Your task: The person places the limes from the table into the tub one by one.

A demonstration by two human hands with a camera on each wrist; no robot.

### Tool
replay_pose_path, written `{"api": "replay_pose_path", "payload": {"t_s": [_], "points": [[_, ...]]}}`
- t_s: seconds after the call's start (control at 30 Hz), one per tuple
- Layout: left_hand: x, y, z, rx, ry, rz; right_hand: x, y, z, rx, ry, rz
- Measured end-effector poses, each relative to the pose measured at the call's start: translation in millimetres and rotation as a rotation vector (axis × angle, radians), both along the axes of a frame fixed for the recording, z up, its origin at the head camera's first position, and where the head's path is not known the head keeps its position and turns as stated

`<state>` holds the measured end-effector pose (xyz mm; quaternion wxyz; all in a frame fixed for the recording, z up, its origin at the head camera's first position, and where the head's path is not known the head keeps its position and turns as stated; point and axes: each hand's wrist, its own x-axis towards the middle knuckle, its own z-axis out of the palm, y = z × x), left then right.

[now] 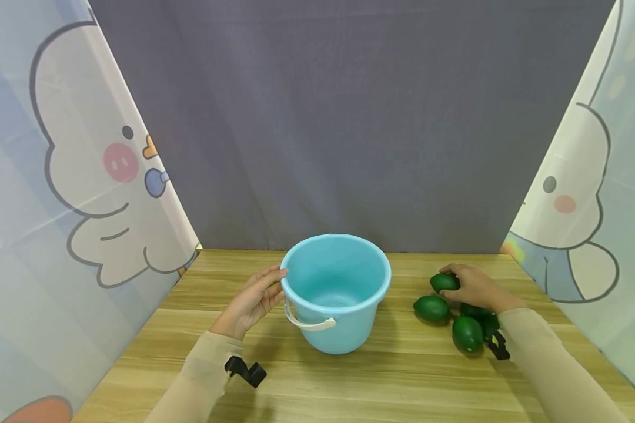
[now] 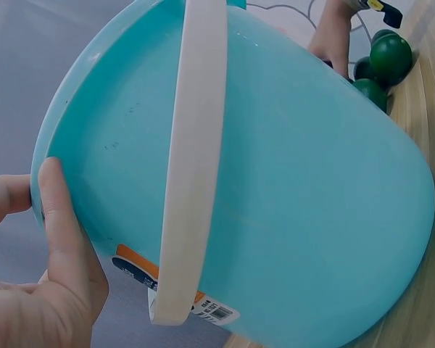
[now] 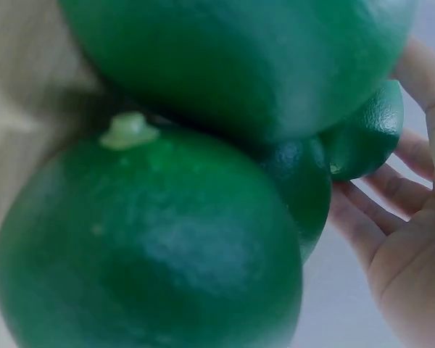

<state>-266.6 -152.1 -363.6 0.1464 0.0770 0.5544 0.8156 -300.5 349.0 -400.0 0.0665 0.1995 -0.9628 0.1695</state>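
A light blue bucket [image 1: 341, 329] with a white handle [image 1: 309, 324] stands upright on the wooden table. My left hand [image 1: 250, 302] pinches its left rim; in the left wrist view the thumb [image 2: 61, 217] lies on the bucket's outer wall. To the right of the bucket are several smooth green limes. My right hand [image 1: 476, 288] holds the farthest lime [image 1: 444, 283] between thumb and fingers; the right wrist view shows the fingers around this lime [image 3: 370, 134]. Another lime [image 1: 431, 309] lies just nearer, and a further lime [image 1: 468, 336] sits by the right wrist, partly covering others.
The wooden table [image 1: 317, 388] extends in front of the bucket. Behind it hangs a grey curtain [image 1: 338, 129]. Cartoon-printed sheets [image 1: 21, 282] flank both sides. A black wrist mount [image 1: 245, 371] sits on the left sleeve.
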Motion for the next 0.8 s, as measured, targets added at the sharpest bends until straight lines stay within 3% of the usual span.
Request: {"api": "replay_pose_path", "payload": {"t_s": [0.53, 0.8], "points": [[-1.3, 1.5, 0.1, 0.002, -0.019, 0.015, 3.7, -0.1, 4.5, -0.014, 0.036, 0.012], [-0.9, 1.1, 0.0, -0.016, 0.001, -0.005, 4.7, -2.3, 7.4, -0.025, 0.045, 0.018]]}}
